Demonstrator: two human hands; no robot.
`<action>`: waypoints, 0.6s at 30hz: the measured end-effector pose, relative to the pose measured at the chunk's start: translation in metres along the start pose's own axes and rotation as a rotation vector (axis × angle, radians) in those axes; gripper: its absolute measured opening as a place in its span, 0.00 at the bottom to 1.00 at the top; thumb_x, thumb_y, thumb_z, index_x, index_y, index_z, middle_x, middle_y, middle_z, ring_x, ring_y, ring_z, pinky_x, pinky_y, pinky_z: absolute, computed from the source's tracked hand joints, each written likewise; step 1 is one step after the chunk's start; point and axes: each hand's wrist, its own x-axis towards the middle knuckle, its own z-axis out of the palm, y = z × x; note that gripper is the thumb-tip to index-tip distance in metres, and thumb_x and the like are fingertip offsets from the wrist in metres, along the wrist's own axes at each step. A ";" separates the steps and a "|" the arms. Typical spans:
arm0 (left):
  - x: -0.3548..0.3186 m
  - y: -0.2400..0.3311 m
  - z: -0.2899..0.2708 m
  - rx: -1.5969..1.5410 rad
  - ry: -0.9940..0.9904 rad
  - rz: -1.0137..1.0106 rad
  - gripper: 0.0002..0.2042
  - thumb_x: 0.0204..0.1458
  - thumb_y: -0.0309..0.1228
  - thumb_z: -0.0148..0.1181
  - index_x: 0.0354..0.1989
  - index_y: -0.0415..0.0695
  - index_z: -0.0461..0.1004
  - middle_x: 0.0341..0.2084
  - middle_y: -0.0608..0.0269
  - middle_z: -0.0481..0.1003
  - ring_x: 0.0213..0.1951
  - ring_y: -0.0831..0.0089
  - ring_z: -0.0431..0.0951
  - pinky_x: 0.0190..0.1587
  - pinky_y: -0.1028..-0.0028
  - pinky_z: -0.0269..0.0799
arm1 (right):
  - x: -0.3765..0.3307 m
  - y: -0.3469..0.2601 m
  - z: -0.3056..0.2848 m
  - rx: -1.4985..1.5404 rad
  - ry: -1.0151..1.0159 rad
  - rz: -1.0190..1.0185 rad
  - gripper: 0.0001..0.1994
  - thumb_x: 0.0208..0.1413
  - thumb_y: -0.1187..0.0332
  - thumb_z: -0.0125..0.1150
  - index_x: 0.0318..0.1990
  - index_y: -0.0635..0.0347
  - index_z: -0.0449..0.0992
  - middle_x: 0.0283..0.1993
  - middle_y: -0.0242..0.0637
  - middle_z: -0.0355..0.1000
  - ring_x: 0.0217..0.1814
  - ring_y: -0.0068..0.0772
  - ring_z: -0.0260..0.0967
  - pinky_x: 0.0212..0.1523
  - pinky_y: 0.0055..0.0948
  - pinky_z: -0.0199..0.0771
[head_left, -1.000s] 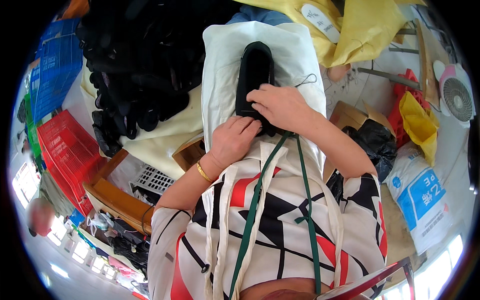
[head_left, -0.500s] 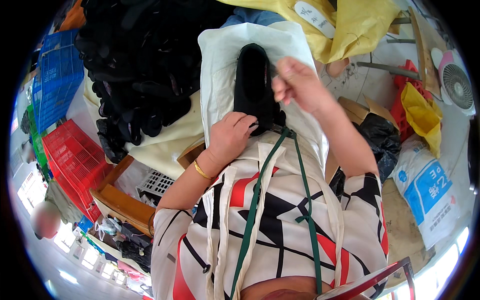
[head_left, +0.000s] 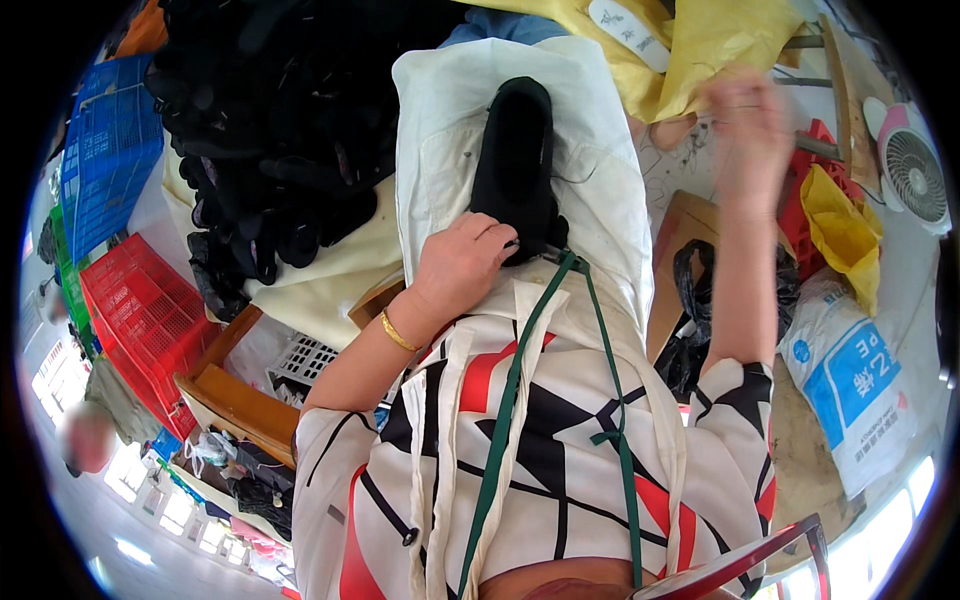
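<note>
Lifted away from the black shoe [head_left: 517, 160] since a moment ago, her right hand [head_left: 748, 130] now hangs blurred up near the yellow cloth [head_left: 720, 40]; whether it grips anything I cannot tell. Her left hand [head_left: 462, 262] clasps the shoe's heel end. That shoe lies lengthwise on a white cloth [head_left: 610, 190] across her lap, beside a heap of black shoes [head_left: 270, 150], with red crates [head_left: 140, 310] further left

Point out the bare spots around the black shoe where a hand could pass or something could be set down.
Bare white cloth lies on both sides of the black shoe, widest beyond its toe. The left hand pins the heel end. Crowded: the black shoe pile on the left, the yellow bag and the blurred, raised right hand on the right.
</note>
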 end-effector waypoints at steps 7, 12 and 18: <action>-0.003 -0.004 0.003 -0.077 0.028 -0.073 0.12 0.44 0.24 0.70 0.38 0.43 0.77 0.32 0.57 0.76 0.34 0.56 0.77 0.35 0.64 0.75 | -0.105 0.047 0.051 -0.413 -0.999 0.261 0.06 0.62 0.68 0.58 0.43 0.57 0.76 0.29 0.37 0.75 0.26 0.33 0.72 0.32 0.30 0.74; -0.010 -0.007 0.008 -0.063 0.067 -0.116 0.13 0.43 0.24 0.70 0.38 0.43 0.76 0.32 0.58 0.75 0.35 0.56 0.76 0.36 0.63 0.75 | -0.123 0.052 0.040 -0.613 -1.039 0.056 0.08 0.59 0.69 0.57 0.44 0.59 0.76 0.31 0.44 0.76 0.28 0.44 0.74 0.33 0.34 0.74; -0.011 -0.007 0.009 -0.114 0.076 -0.140 0.13 0.43 0.22 0.68 0.38 0.43 0.75 0.32 0.57 0.75 0.34 0.55 0.77 0.36 0.63 0.74 | -0.131 0.041 0.039 -0.703 -1.062 0.021 0.07 0.58 0.70 0.55 0.43 0.57 0.76 0.30 0.45 0.77 0.31 0.50 0.75 0.34 0.41 0.75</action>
